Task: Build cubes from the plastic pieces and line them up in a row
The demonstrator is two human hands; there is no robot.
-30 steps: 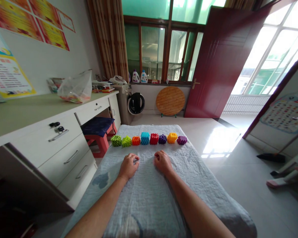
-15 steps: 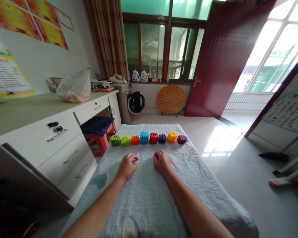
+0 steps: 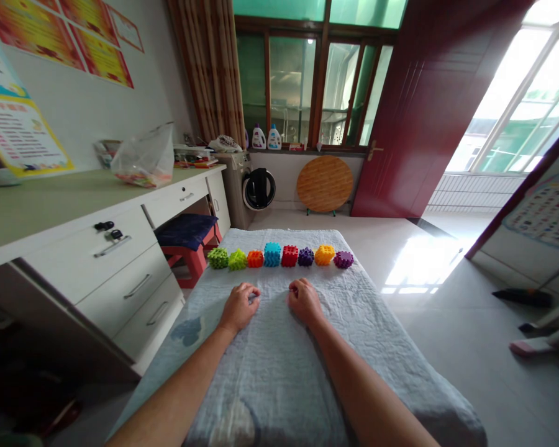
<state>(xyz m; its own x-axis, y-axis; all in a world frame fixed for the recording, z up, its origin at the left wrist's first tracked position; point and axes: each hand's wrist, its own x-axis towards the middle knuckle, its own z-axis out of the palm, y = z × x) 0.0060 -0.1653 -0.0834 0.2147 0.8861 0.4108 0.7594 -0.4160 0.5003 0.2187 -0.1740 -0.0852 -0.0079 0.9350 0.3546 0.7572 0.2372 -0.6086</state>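
My left hand (image 3: 240, 307) rests on the grey-blue cloth (image 3: 279, 360), its fingers loosely curled towards the thumb, with no object visible in it. Level with it, to the right, my right hand (image 3: 304, 300) lies curled on the cloth, also with nothing visible in it. Beyond both hands runs a row of several bumpy blocks: dark green (image 3: 218, 258), lime (image 3: 237, 259), orange (image 3: 255, 259), light blue (image 3: 272, 254), red (image 3: 289, 256), dark purple (image 3: 306, 256), yellow (image 3: 325, 254) and violet (image 3: 343, 259). Neither hand touches them.
At left stands a white desk (image 3: 116, 248) with drawers and a plastic bag (image 3: 146, 158) on top. A stool (image 3: 186, 233) is tucked beneath it. Farther back are a washing machine (image 3: 237, 186), a round wooden board (image 3: 325, 184) and a red door (image 3: 414, 124).
The camera view has shifted slightly, so the background sits a little differently. Both hands and the blocks keep their places on the cloth.
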